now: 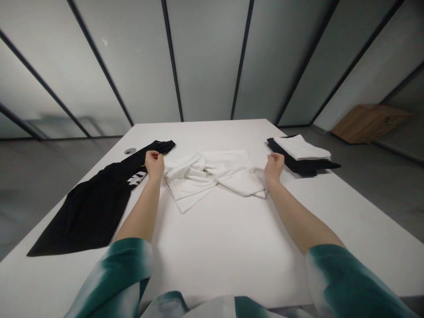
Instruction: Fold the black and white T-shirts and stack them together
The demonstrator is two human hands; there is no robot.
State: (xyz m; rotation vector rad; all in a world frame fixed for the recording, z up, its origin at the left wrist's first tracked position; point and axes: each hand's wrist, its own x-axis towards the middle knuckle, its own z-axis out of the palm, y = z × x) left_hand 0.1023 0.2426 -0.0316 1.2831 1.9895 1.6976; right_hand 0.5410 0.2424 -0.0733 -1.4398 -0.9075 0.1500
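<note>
A crumpled white shirt (215,174) lies across the middle of the white table, with folds bunched at its centre and a pointed flap toward me at the lower left. My left hand (155,164) is closed at the shirt's left edge, fingers pinched on the fabric. At the opposite edge, my right hand (274,167) is likewise closed, pinching the cloth. Both forearms reach forward over the table. The fingertips are partly hidden, and a little yellow shows beside the left hand.
Left of the shirt, a black garment (96,207) with a white print is spread along the table (225,260). Folded black (298,167) and white clothes (303,147) are stacked at the right edge. A round grey disc (130,151) sits at the back left. Frosted panels stand behind.
</note>
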